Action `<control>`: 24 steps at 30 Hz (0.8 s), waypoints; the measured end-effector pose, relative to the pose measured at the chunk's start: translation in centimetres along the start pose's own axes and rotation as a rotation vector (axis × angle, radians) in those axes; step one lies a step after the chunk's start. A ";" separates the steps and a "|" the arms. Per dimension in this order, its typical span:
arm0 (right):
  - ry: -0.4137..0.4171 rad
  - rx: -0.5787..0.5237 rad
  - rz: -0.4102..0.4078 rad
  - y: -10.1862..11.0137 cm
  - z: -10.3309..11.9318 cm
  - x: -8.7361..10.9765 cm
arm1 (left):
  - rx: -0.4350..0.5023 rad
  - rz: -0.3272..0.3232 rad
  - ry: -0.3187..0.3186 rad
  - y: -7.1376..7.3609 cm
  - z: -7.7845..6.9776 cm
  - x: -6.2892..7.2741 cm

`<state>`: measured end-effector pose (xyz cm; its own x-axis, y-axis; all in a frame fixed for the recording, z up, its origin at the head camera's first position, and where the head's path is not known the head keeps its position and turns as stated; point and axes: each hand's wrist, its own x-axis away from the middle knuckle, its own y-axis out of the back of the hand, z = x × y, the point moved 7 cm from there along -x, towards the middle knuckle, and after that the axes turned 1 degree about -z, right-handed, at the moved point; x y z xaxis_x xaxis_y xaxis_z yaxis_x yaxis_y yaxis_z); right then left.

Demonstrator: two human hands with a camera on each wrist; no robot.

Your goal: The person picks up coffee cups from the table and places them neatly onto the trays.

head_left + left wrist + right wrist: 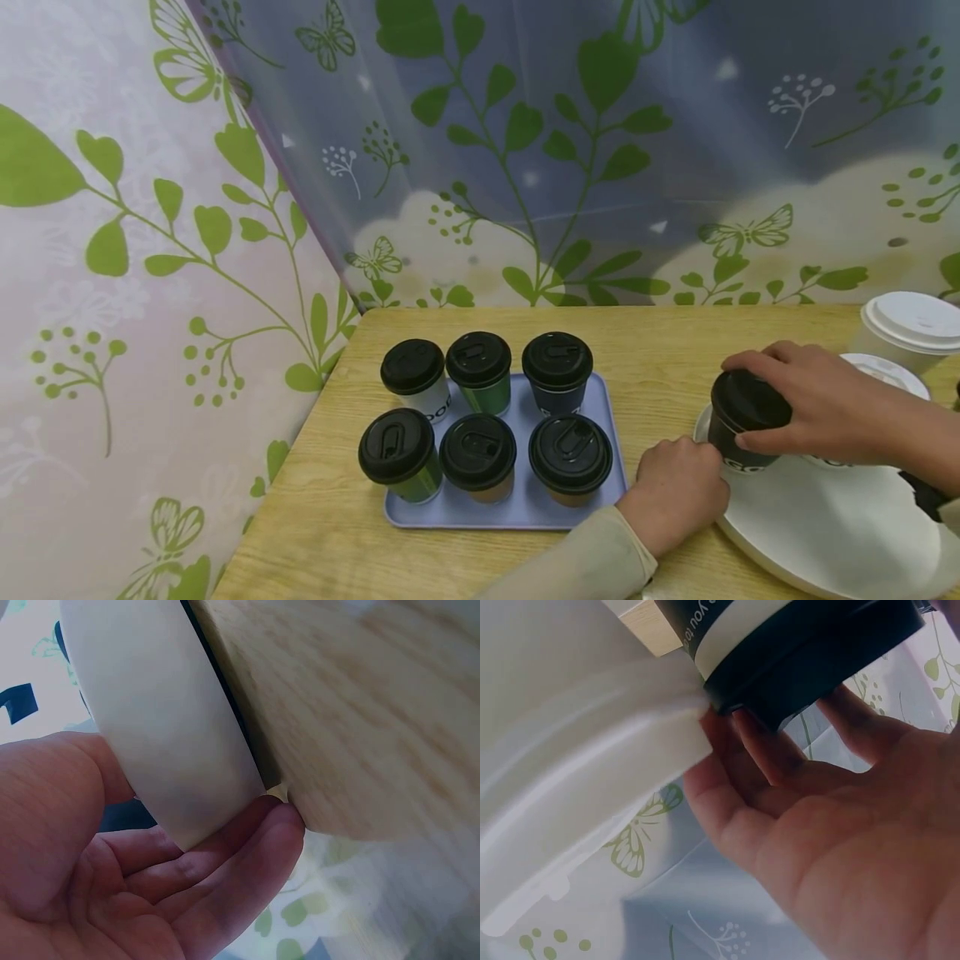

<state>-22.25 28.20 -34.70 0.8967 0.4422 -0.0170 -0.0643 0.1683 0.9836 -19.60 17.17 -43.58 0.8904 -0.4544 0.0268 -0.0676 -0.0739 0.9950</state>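
Observation:
My right hand (847,408) grips a black paper cup (726,437) with a black lid from above, fingers and thumb round the lid. The cup is upright at the far left part of a round white tray (840,525). In the right wrist view, the fingers curl at the dark lid (817,664). My left hand (678,496) holds the tray's left rim, close beside the black cup. The left wrist view has the thumb on one side of the white rim (157,712) and the fingers under it.
Left of my hands, a lavender rectangular tray (517,518) bears two rows of black-lidded paper cups. A white-lidded cup (911,325) stands at the far right, with another white-lidded cup (888,372) partly behind my right hand. Patterned cloth (480,150) hangs behind the wooden table (315,533).

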 end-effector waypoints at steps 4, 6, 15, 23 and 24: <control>0.012 0.019 -0.017 -0.1 0.1 0.0 | -0.003 0.008 -0.001 0.0 0.0 0.0; 0.016 0.029 -0.025 -0.1 0.1 0.1 | -0.005 0.009 -0.002 -0.1 0.0 0.0; -0.001 0.055 -0.018 -0.2 0.0 0.0 | -0.005 0.026 -0.005 -0.2 0.0 -0.1; -0.029 0.081 -0.007 -0.3 -0.2 -0.1 | 0.007 0.032 0.000 -0.2 -0.1 -0.1; -0.034 0.083 -0.004 -0.4 -0.3 -0.1 | 0.007 0.033 0.000 -0.1 -0.1 -0.1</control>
<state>-22.41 28.35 -35.10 0.9115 0.4111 -0.0160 -0.0256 0.0954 0.9951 -19.68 17.30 -43.72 0.8877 -0.4565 0.0599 -0.1006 -0.0653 0.9928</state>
